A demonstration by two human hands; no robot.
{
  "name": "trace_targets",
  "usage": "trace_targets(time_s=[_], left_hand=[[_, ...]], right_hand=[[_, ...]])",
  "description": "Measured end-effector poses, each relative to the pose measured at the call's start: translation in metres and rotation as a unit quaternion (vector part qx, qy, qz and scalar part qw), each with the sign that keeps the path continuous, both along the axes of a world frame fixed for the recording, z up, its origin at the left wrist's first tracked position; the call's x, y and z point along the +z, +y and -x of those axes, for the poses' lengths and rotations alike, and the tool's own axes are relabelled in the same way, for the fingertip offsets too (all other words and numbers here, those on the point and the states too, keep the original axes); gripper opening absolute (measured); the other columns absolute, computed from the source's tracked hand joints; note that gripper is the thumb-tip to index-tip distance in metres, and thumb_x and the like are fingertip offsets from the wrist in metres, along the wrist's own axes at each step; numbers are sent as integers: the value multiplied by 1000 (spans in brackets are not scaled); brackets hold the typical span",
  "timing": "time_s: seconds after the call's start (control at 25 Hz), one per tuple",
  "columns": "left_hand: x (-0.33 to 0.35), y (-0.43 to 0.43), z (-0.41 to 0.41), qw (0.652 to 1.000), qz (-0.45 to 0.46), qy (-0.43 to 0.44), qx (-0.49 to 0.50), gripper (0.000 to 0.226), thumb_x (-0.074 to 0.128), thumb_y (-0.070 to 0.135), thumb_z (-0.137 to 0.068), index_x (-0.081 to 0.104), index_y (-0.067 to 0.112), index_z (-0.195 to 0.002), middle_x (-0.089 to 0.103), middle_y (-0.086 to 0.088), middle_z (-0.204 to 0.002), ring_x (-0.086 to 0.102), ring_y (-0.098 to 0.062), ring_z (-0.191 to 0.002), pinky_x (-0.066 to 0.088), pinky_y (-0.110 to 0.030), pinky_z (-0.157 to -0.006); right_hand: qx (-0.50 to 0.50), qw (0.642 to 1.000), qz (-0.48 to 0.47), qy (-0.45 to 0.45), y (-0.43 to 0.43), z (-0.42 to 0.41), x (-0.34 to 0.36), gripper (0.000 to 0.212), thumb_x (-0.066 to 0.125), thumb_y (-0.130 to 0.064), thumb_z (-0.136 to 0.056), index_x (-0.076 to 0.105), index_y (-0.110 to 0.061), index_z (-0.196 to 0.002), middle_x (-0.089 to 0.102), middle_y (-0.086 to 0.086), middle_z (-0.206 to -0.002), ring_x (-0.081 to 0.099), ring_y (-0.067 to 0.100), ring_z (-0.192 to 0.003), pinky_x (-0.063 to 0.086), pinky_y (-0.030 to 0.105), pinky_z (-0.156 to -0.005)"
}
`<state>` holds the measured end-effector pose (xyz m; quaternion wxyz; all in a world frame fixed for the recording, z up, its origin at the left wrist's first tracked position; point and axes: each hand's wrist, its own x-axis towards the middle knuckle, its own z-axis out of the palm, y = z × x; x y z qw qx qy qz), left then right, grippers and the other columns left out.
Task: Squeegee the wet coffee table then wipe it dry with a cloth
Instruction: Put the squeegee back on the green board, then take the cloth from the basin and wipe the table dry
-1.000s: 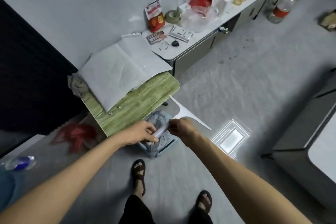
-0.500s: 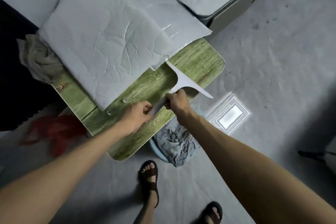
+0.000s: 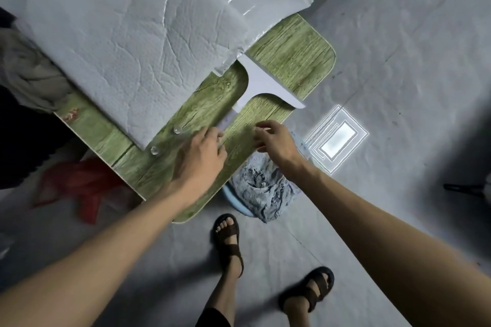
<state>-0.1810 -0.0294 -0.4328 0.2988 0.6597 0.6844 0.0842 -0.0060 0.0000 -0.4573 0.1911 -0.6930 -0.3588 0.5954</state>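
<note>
The green wood-grain coffee table (image 3: 289, 42) runs diagonally through the middle of the view. A white T-shaped squeegee (image 3: 261, 81) lies on it, its blade pointing toward the far right edge. My left hand (image 3: 200, 152) pinches the near end of the squeegee's handle with its fingertips. My right hand (image 3: 276, 138) hovers just right of the handle with loosely curled fingers and holds nothing. A blue-grey cloth (image 3: 263, 191) sits crumpled in a light blue basin (image 3: 233, 200) on the floor at the table's near edge.
A large white crinkled sheet (image 3: 127, 34) covers the far left part of the table. Two small clear beads (image 3: 177, 130) sit by its edge. A beige rag (image 3: 24, 71) hangs at the left, and a red bag (image 3: 79, 186) lies on the floor. My sandalled feet (image 3: 228, 236) stand below.
The squeegee went from above the basin onto the table. My right hand has let go of the handle and shifted right. The view has moved closer to the table.
</note>
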Motion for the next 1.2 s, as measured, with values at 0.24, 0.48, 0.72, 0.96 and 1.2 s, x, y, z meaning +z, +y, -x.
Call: trace_targets(time_s=[0.24, 0.48, 0.72, 0.96, 1.2], left_hand=[[-56, -70, -63, 970, 232, -8, -72, 54, 61, 21, -91, 36, 13, -139, 59, -10, -121, 61, -17, -93, 43, -9, -68], [-140, -73, -78, 971, 229, 70, 15, 83, 59, 24, -92, 4, 9, -152, 45, -23, -137, 58, -30, -102, 46, -31, -77], [-148, -64, -94, 977, 168, 133, 25, 31, 59, 24, -93, 53, 4, -115, 58, -16, -119, 58, -27, -96, 44, -29, -72], [-102, -56, -115, 977, 189, 78, -53, 14, 60, 23, -92, 57, 11, -99, 65, -1, -87, 59, -14, -65, 39, -20, -51], [1, -43, -184, 967, 197, -30, -157, 19, 73, 21, -81, 55, 27, -78, 62, 10, -73, 56, -7, -66, 38, -14, -52]], right_hand=[[234, 955, 67, -172, -102, -80, -67, 38, 47, -15, -96, 57, -20, -132, 64, 9, -124, 62, 27, -105, 48, 32, -87], [280, 942, -23, -186, -140, -93, -142, 45, 47, -15, -95, 50, -19, -140, 53, 10, -133, 52, 31, -119, 43, 37, -98], [222, 968, -26, -111, -143, -104, -138, 38, 48, -17, -98, 53, -16, -136, 57, 10, -134, 53, 28, -120, 41, 30, -98], [-3, 994, 105, 34, -142, -119, -88, 38, 51, -35, -98, 55, -19, -133, 58, 5, -133, 54, 20, -118, 43, 36, -103], [-197, 934, 143, 261, -150, -169, 2, 47, 44, -47, -98, 56, -11, -127, 64, 13, -109, 62, 25, -94, 48, 38, -93]])
